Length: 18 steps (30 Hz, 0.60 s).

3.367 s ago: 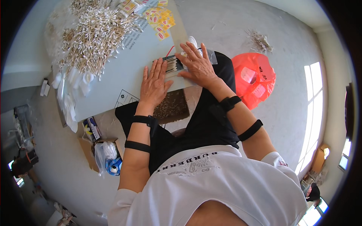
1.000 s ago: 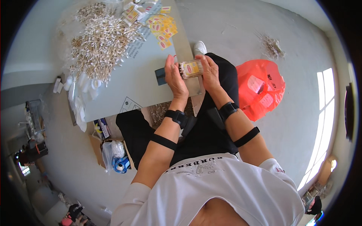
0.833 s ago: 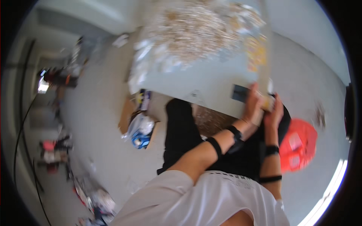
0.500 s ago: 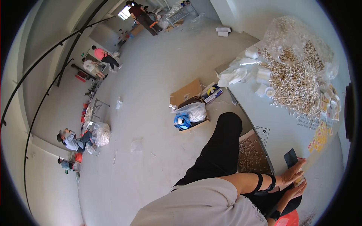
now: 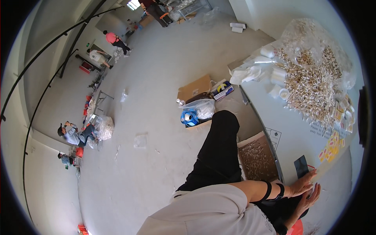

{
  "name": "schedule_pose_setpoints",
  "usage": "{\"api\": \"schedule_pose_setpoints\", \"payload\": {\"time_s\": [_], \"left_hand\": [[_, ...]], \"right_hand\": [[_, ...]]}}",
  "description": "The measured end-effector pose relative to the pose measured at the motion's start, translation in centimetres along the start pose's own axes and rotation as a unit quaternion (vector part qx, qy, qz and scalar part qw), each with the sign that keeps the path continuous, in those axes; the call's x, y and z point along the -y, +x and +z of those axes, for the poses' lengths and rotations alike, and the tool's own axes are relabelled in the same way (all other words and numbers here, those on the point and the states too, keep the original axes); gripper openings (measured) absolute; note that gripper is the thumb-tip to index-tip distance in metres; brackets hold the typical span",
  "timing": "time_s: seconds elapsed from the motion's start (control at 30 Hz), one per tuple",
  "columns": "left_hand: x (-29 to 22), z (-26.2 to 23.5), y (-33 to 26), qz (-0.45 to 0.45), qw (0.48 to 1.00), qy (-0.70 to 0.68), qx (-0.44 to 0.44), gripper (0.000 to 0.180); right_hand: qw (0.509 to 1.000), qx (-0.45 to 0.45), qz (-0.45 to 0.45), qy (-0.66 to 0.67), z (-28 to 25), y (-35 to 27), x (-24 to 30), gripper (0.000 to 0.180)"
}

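Head is turned hard left, so both hands sit at the lower right rim of the view. Right hand is nearest the body, fingers stretched out toward the table edge; can't tell whether anything sits under or between them. Left hand is just beyond it and almost touching it, fingers extended flat with the tips at the near edge of the table; also can't tell if it pinches anything. Just past the left fingertips lies a small dark flat card, long axis running away from the hands across the tabletop, with something red at its right side, too small to identify. So the left hand is the closer one to the card, the card straight ahead of its fingertips. Left of the hands, below the table edge, an open cardboard box of small pale pieces sits on the floor by the black-trousered leg. Farther along the table: a scatter of yellow packets, then a big heap of pale sticks with clear plastic bags and white rolls.
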<state>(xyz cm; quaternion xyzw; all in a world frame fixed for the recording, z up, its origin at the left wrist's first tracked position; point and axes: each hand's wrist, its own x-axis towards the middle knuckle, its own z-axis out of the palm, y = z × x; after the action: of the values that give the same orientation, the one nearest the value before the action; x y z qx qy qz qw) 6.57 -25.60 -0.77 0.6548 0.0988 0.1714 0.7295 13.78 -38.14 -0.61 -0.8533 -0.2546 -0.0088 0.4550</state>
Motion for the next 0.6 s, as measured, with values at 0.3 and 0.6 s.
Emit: {"api": "schedule_pose_setpoints", "payload": {"time_s": [0.3,0.6], "left_hand": [[-0.3,-0.1,0.0,-0.037,0.998,0.058,-0.006,0.064],[-0.1,0.4,-0.6,-0.009,0.994,0.109,-0.008,0.065]], "right_hand": [[0.938,0.148,-0.157,-0.270,-2.0,0.3,3.1,0.054],[0.942,0.111,-0.178,-0.261,-0.8,0.7,4.0,0.037]]}}
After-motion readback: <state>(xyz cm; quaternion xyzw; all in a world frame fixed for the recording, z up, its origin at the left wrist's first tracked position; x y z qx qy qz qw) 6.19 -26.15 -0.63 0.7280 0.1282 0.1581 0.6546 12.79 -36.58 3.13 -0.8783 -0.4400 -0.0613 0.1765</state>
